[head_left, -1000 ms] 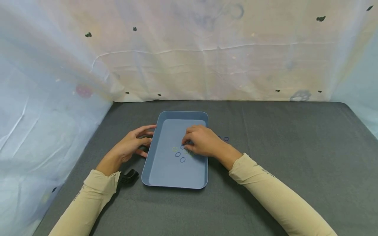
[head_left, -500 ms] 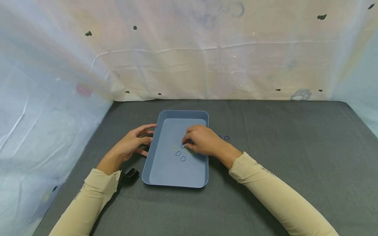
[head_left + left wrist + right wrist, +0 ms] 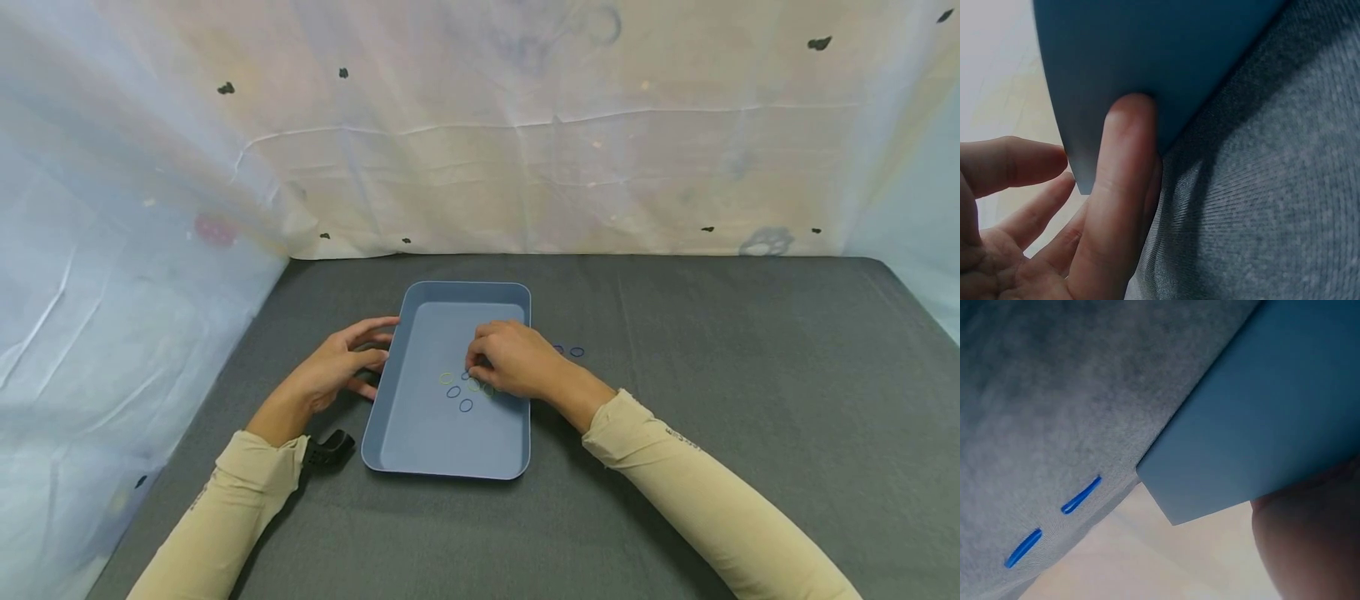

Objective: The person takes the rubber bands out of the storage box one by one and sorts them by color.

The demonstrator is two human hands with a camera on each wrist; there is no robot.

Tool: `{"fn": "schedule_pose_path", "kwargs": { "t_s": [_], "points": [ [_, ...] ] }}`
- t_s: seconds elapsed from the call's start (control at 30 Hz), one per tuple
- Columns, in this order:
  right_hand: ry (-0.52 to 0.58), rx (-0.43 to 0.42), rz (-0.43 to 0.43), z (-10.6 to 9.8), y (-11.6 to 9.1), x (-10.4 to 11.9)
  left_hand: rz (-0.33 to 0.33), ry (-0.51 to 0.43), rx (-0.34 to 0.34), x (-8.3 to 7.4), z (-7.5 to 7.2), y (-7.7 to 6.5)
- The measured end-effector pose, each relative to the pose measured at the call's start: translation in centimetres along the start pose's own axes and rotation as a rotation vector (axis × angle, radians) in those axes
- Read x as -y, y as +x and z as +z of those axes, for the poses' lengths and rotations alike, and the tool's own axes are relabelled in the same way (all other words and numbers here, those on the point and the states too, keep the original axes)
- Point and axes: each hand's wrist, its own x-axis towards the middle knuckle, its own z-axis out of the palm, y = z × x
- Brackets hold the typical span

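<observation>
A blue rectangular tray (image 3: 442, 442) lies on the dark cloth. My left hand (image 3: 330, 371) is at its left side, fingers spread and loosely bent; the left wrist view has the thumb (image 3: 1129, 144) against the tray's outer wall. Over the tray's right half is my right hand (image 3: 513, 358), its fingers curled down toward the bottom. A blue rubber band (image 3: 466, 376) lies partly hidden at those fingertips; whether they pinch it is hidden. Close by are a yellow rubber band (image 3: 446, 378), other yellowish ones partly under the hand, and two blue ones, including a lower blue rubber band (image 3: 466, 406).
Two blue rubber bands lie on the cloth right of the tray, one a dark blue rubber band (image 3: 577, 352); both show in the right wrist view. A black strap (image 3: 330, 450) is at my left wrist. A pale patterned curtain (image 3: 525, 167) hangs behind the grey table (image 3: 712, 375).
My right hand shifts very slightly to the right, and its fingertips cover a bit more of the blue rubber band. The left hand and the tray stay in place.
</observation>
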Motion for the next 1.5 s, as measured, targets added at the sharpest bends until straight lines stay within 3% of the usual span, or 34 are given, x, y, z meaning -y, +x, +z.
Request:
{"fn": "schedule_pose_path", "kwargs": {
  "t_s": [0.43, 0.77, 1.5],
  "points": [
    [0.001, -0.051, 0.052, 0.0, 0.0, -0.1, 0.004, 0.000, 0.005, -0.1, 0.0, -0.1],
    [-0.166, -0.139, -0.029, -2.0, -1.6, -0.8, -0.003, 0.003, 0.011, -0.2, 0.3, 0.5],
    [-0.133, -0.234, 0.053, -4.4, -5.5, -1.7, -0.028, 0.005, -0.005, 0.0, -0.3, 0.4]
  ]
}}
